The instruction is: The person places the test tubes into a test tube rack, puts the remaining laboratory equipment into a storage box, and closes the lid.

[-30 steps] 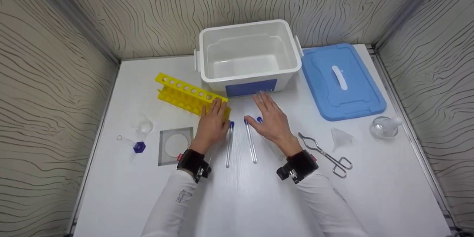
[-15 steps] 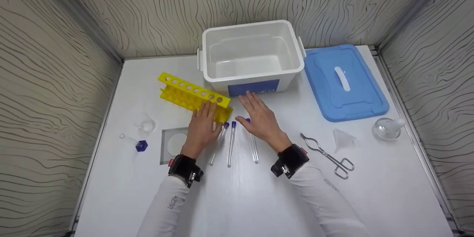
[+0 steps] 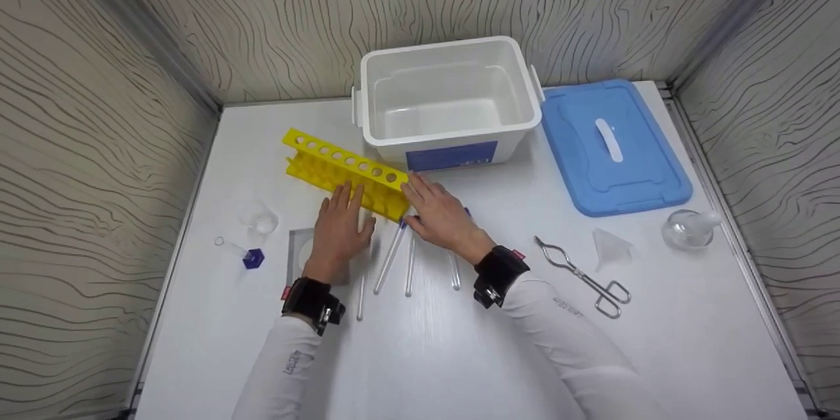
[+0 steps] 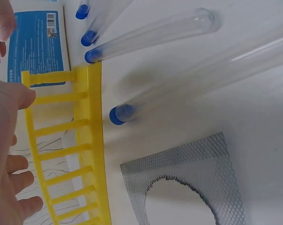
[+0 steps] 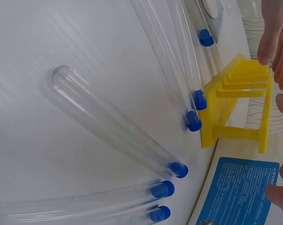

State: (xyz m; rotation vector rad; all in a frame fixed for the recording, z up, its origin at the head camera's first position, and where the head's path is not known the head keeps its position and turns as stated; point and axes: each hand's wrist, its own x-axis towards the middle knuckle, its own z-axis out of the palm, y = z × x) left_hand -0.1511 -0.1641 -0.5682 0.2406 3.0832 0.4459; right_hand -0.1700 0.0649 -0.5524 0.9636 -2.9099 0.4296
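A yellow test tube rack [image 3: 348, 174] lies on its side in front of the white box. My left hand [image 3: 338, 226] has its straight fingertips over the rack's lower edge. At the rack's right end are the fingertips of my right hand [image 3: 440, 213], also extended, with the thumb apart. Several clear test tubes [image 3: 390, 261] with blue caps lie on the table below and between the hands. In the left wrist view, one capped test tube [image 4: 155, 37] has its cap against the rack's end. The right wrist view shows another test tube [image 5: 113, 122] lying apart from the rack.
The open white box [image 3: 453, 134] stands at the back, its blue lid [image 3: 613, 164] to the right. Crucible tongs [image 3: 581, 275], a funnel [image 3: 610, 249] and a round glass vessel [image 3: 688, 233] lie right. Left are wire gauze [image 4: 179, 154], small glassware [image 3: 264, 222] and a purple-footed cylinder [image 3: 252, 258].
My left hand has slid left along the rack, uncovering more test tubes. My right hand has moved left from in front of the box to the rack's right end.
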